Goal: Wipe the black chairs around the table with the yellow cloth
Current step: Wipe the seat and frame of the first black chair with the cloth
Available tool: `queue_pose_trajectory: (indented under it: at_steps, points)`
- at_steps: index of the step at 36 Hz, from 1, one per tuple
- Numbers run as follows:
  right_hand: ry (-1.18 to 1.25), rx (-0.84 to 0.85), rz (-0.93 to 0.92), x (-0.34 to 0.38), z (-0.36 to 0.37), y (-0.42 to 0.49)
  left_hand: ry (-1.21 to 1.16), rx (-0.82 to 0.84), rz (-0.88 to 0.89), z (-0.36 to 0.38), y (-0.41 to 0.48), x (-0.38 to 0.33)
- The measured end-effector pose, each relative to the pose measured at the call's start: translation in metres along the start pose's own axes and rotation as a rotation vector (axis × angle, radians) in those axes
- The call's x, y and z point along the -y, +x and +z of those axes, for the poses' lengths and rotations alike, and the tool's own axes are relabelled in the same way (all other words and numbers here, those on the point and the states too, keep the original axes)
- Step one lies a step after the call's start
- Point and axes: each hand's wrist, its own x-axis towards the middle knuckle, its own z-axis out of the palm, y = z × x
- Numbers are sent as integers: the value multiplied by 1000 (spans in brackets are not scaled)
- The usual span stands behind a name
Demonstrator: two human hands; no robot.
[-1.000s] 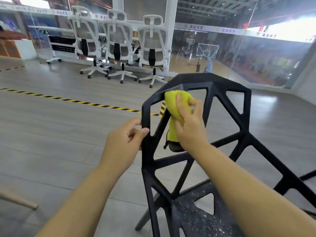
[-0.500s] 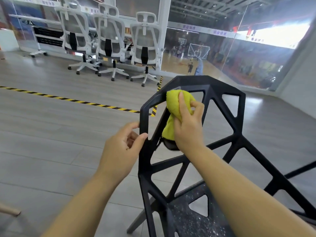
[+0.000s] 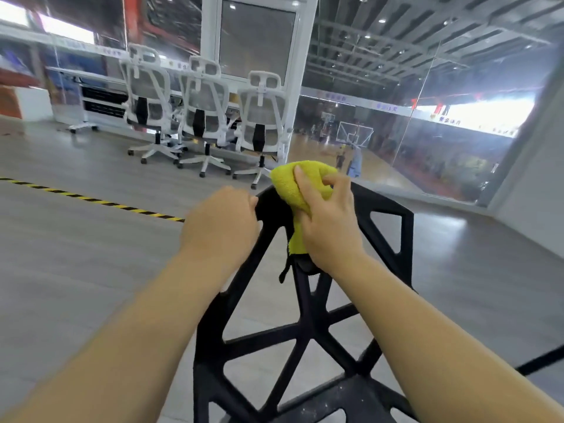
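Grey floor behind; right hand holds cloth on chair.

The grey plank floor carries everything here. The black chair stands on it straight below the fingers of the left hand and the fingers of the right hand; its feet are out of view. A black-and-yellow hazard stripe is taped across the planks, left of the left fingers, and passes out of sight behind that hand. Beyond the fingers and to their left, three white mesh office chairs stand in a row on castor bases, the nearest base just left of the right fingers. Farther left, another white star base rests on the floor.
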Motion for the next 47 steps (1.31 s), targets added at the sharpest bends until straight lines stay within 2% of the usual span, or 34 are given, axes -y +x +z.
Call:
queue_pose_trajectory:
  at_steps: [2,5,7,10,12,17,24,30,33,34,38,41,44,47]
  points:
    - [-51,54,-78,-3,6,6,104,-49,-2,6,-3,-2]
    - [-137,67,-27,-25,6,12,128,-150,31,10,-7,4]
    - [-231,104,114,-49,-1,16,103,-176,58,11,-5,8]
    - [-245,165,395,-77,-16,20,80,-170,80,14,2,8]
    - [-259,171,443,-83,-21,18,40,-177,113,19,7,8]
    - [-291,240,428,-86,-21,8,-56,-168,212,35,23,7]
    - [-255,163,427,-92,-11,14,-139,-159,295,56,47,2]
    - [-183,116,247,-72,19,18,-115,-200,309,69,58,6]
    - [-217,55,123,-91,22,16,-100,-222,307,72,60,7]
    - [-233,48,160,-100,20,17,-97,-220,305,72,61,6]
    - [-208,32,522,-134,1,23,-85,-233,282,77,63,4]
    - [-258,-21,614,-140,0,20,-86,-262,306,82,66,4]
    - [-200,-52,522,-121,19,21,-92,-283,317,84,66,4]
    - [-172,-93,227,-85,46,12,-92,-310,336,85,66,4]
